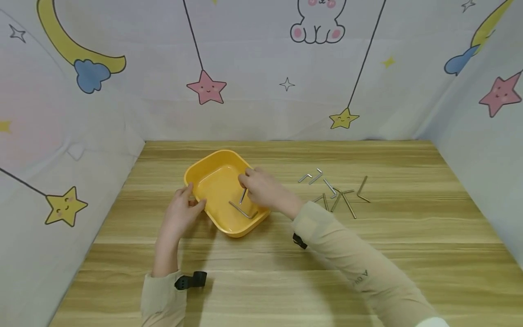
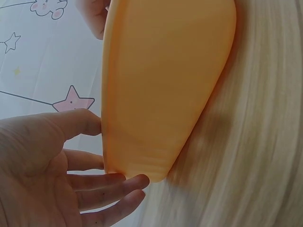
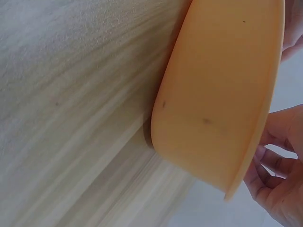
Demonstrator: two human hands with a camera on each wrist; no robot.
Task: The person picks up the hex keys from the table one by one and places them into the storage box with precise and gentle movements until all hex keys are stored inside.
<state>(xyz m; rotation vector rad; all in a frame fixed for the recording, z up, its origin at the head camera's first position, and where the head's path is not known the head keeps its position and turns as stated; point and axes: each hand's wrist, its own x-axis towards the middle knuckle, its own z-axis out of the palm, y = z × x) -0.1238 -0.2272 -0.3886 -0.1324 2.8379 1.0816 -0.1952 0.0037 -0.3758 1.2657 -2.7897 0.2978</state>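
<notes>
A yellow plastic basin [image 1: 218, 179] stands on the wooden table, left of the middle. My left hand [image 1: 185, 210] holds its left rim; in the left wrist view the thumb and index finger meet the rim while other fingers lie along the outer wall. My right hand [image 1: 263, 188] reaches over the right rim. Its fingers pinch a silver hex key [image 1: 243, 195], which points down into the basin; the key's upper end is hidden by the hand. Another L-shaped hex key [image 1: 241, 209] lies on the basin floor, close below it.
On the table right of the basin lie several loose hex keys, silver ones [image 1: 316, 176] farther back and brass-coloured ones [image 1: 349, 205] nearer. A printed cloth [image 1: 253, 118] with stars and moons rises behind the table [image 1: 261, 281] and along both sides.
</notes>
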